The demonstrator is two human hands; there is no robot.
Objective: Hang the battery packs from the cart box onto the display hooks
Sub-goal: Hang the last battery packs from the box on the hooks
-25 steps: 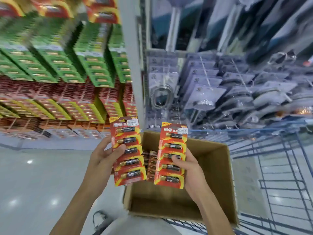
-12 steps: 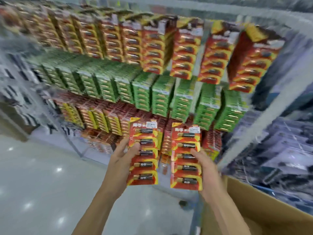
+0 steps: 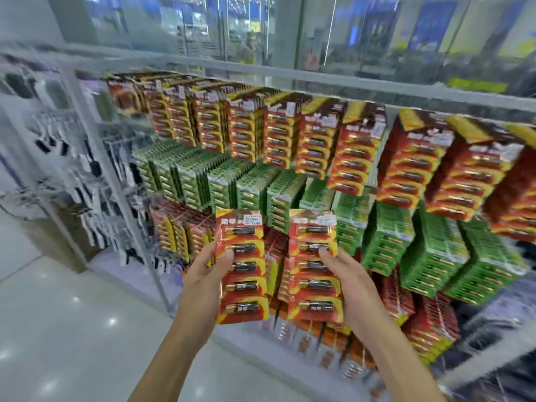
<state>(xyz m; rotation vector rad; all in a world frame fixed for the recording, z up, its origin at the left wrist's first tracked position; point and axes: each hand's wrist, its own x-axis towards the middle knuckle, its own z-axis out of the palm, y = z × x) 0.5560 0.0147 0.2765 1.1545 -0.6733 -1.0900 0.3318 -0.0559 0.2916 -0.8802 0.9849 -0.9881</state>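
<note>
- The left hand [image 3: 203,274] grips one battery pack by its left edge, thumb across the front near the third cell, the other fingers hidden behind the card.
- The right hand [image 3: 352,288] grips a second pack by its right edge, its thumb pressed on the front at about the second cell.
- Two packs are held in all: the left pack [image 3: 242,268] and the right pack [image 3: 314,266], side by side just below the centre of the frame, a narrow gap between them.
- Each is a red and yellow card carrying five dark cells, counted top to bottom. The card's long axis stands upright, top edge up; each cell lies crosswise.
- A white price sticker sits at each card's top right; the left one seems to read "12.00", though blur makes that uncertain. The brand characters are too soft to read.
- Behind the packs, the display rack [image 3: 319,79] fills the middle and right of the frame: a top row of red packs [image 3: 356,152], a row of green packs [image 3: 385,236] beneath, more red packs lower down.
- Pale glossy floor [image 3: 72,329] covers the lower left.
</note>
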